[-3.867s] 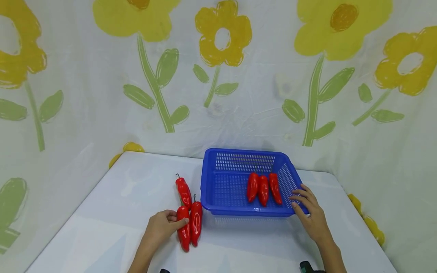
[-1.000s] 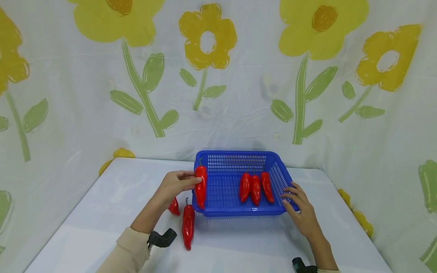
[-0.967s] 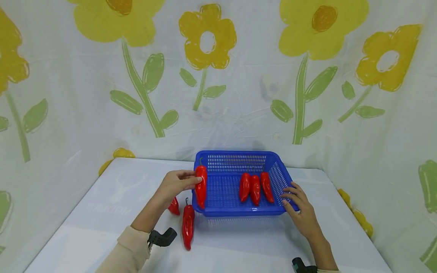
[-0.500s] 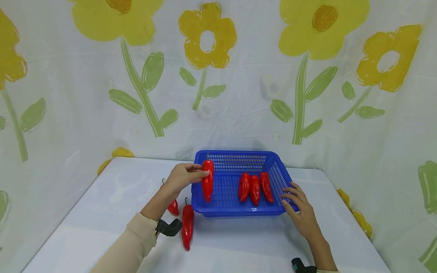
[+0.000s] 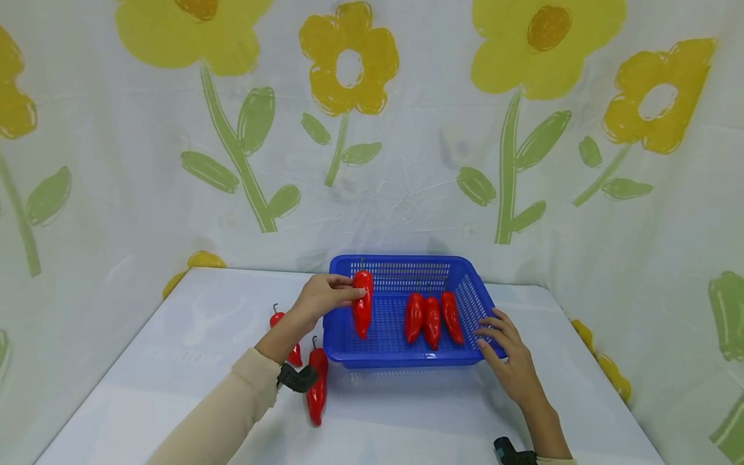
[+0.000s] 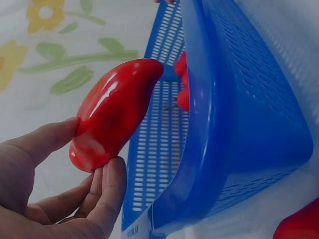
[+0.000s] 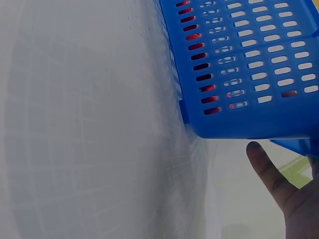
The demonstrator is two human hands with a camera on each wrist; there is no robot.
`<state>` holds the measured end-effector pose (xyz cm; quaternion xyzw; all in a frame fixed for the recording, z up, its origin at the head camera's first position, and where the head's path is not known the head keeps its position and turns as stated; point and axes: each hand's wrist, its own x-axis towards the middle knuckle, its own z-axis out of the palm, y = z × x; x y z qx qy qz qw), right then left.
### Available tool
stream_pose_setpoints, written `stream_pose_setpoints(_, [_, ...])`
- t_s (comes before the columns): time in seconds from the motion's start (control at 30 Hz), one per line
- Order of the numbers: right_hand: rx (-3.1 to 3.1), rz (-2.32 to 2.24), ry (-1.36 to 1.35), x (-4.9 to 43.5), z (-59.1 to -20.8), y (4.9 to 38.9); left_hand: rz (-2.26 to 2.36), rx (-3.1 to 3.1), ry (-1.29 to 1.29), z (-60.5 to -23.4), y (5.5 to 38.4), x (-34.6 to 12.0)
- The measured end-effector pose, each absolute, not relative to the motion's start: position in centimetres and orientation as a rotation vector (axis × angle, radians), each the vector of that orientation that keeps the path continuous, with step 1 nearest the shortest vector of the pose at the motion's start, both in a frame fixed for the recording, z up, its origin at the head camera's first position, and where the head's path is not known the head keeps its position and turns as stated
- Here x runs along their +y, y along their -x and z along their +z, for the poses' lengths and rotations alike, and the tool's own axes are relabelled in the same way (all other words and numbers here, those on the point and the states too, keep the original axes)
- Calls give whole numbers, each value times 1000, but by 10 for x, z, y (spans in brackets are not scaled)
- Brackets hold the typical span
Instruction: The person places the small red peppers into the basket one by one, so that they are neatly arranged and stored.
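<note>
My left hand [image 5: 325, 296] pinches a glossy red chili pepper [image 5: 363, 305] between thumb and fingers, stem end up, over the left part of the blue plastic basket [image 5: 407, 361]. In the left wrist view, this chili pepper [image 6: 117, 109] hangs beside the basket's rim [image 6: 202, 109], its tip free. My right hand [image 5: 514, 361] rests at the basket's front right corner, fingers spread loosely over the rim. In the right wrist view, the thumb [image 7: 269, 172] lies apart from the perforated wall [image 7: 249, 119]; the other fingers are mostly hidden. Several red chili peppers [image 5: 432, 323] lie inside the basket, on its right side.
Left of the basket, one red chili pepper [image 5: 316, 394] lies on the white table [image 5: 192, 361], partly behind the black wrist device [image 5: 298, 378]. Another chili pepper [image 5: 276, 318] is half hidden by my left forearm. A flower-printed cloth [image 5: 407, 206] hangs behind the table.
My left hand has picked up a chili pepper from the table at left and carried it right and inward over the basket. The right hand stays at the basket's corner.
</note>
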<state>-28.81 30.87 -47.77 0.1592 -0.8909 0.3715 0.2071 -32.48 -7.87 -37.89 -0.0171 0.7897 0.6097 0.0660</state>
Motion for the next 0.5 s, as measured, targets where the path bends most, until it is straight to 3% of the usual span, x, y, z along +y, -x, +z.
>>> stream_pose_setpoints(0.5, [-2474,1036,-441,309,-479,289,1875,2306,58,-385,345,-60])
